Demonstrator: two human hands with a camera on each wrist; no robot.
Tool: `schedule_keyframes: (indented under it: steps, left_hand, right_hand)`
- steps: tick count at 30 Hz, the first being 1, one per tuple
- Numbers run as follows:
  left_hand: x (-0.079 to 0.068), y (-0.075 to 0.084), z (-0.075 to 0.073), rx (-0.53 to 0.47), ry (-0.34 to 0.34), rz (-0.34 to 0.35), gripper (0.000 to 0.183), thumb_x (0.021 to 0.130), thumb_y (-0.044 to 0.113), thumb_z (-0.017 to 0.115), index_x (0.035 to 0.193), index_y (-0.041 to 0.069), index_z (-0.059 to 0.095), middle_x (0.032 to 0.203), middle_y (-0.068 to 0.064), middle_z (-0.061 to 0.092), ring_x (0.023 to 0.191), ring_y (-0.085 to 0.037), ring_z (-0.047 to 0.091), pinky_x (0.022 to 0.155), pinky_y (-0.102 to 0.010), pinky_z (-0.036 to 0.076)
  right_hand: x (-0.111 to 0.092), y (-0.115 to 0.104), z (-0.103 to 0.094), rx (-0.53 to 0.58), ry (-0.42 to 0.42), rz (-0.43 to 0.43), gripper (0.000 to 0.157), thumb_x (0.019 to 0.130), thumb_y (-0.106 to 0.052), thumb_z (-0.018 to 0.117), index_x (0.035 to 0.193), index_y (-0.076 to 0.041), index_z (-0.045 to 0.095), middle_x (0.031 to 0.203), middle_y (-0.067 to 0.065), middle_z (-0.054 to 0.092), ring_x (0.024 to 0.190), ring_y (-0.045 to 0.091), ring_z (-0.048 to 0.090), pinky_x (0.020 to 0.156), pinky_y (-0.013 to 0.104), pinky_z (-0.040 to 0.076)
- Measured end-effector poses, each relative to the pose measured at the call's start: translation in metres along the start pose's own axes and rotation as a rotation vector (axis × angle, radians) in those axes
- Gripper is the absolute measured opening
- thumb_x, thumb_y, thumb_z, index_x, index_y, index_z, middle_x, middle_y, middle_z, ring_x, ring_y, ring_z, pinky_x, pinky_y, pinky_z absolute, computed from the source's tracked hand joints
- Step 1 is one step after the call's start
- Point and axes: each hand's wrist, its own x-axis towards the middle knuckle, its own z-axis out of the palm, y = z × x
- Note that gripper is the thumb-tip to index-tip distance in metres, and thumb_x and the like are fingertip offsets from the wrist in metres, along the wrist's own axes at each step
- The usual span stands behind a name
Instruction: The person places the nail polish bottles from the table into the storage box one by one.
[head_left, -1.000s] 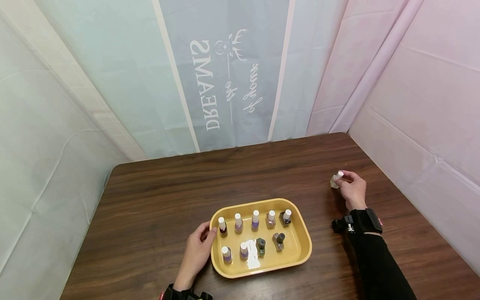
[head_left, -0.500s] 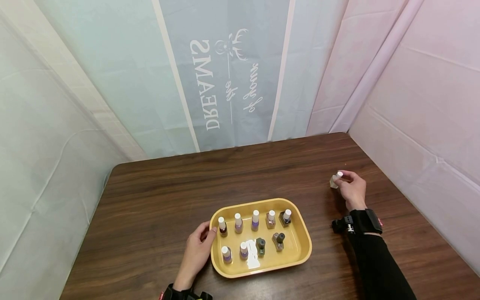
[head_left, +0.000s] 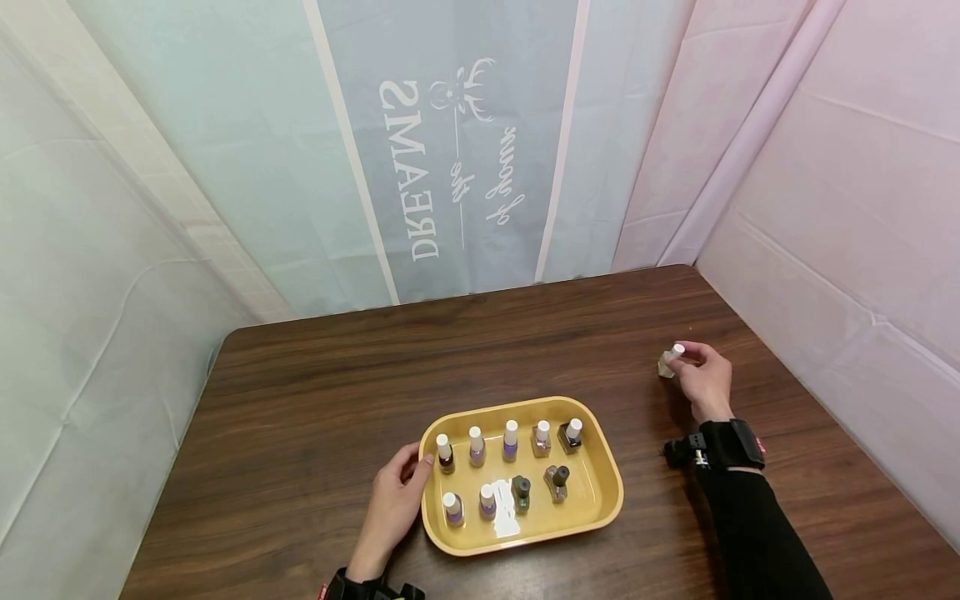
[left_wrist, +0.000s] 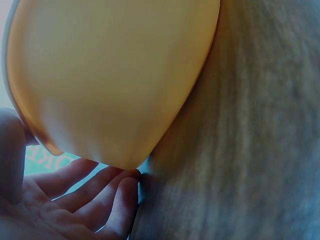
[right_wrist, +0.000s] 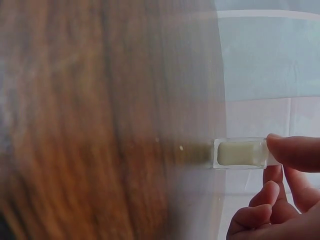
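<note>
My right hand (head_left: 705,379) pinches a nail polish bottle (right_wrist: 240,153) by its white cap, thumb on one side and fingers on the other. The bottle is clear glass with pale cream polish, held upright at the right of the table; whether its base touches the wood I cannot tell. My left hand (head_left: 397,500) holds the left end of a yellow tray (head_left: 611,500), thumb over the rim (left_wrist: 12,95) and fingers against the outer wall. Inside the tray stand two rows of nail polish bottles, such as a purple one (head_left: 511,442) and a green one (head_left: 521,493).
The tray rests on a dark wood table (head_left: 315,400) near its front. Pale fabric (head_left: 225,125) hangs behind the table and at both sides. The tray's back row has white caps; two front-row bottles, including a brownish one (head_left: 557,483), have dark caps.
The pale nail polish bottle in my right hand has shifted very slightly to the left. My left hand and the tray have stayed in place.
</note>
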Motion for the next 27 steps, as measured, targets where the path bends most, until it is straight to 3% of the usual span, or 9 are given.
schedule_keyframes:
  steps: [8, 18, 27]
  left_hand:
    - [0.000, 0.001, 0.000, 0.013, 0.007, 0.001, 0.036, 0.098, 0.026, 0.056, 0.126, 0.004, 0.060, 0.115, -0.016, 0.067, 0.101, -0.019, 0.066, 0.076, -0.017, 0.053]
    - [-0.001, 0.002, 0.000, 0.012, 0.003, -0.001, 0.037, 0.098, 0.027, 0.056, 0.126, 0.003, 0.060, 0.116, -0.017, 0.067, 0.102, -0.019, 0.066, 0.076, -0.019, 0.053]
    - [0.000, 0.001, 0.000, 0.022, 0.004, -0.008, 0.036, 0.098, 0.026, 0.056, 0.126, 0.004, 0.060, 0.114, -0.016, 0.068, 0.099, -0.017, 0.066, 0.074, -0.016, 0.052]
  right_hand:
    - [-0.002, 0.000, -0.001, 0.000, -0.009, -0.018, 0.042, 0.092, -0.013, 0.064, 0.131, -0.002, 0.053, 0.102, -0.004, 0.054, 0.082, 0.001, 0.051, 0.065, 0.016, 0.048]
    - [-0.010, -0.001, -0.001, -0.056, -0.027, -0.049, 0.042, 0.093, -0.019, 0.064, 0.131, -0.004, 0.054, 0.113, 0.006, 0.055, 0.088, 0.005, 0.050, 0.066, 0.017, 0.045]
    - [-0.017, -0.006, -0.002, -0.083, -0.016, -0.125, 0.039, 0.091, -0.017, 0.066, 0.126, -0.003, 0.057, 0.100, 0.000, 0.059, 0.080, -0.001, 0.052, 0.063, 0.018, 0.044]
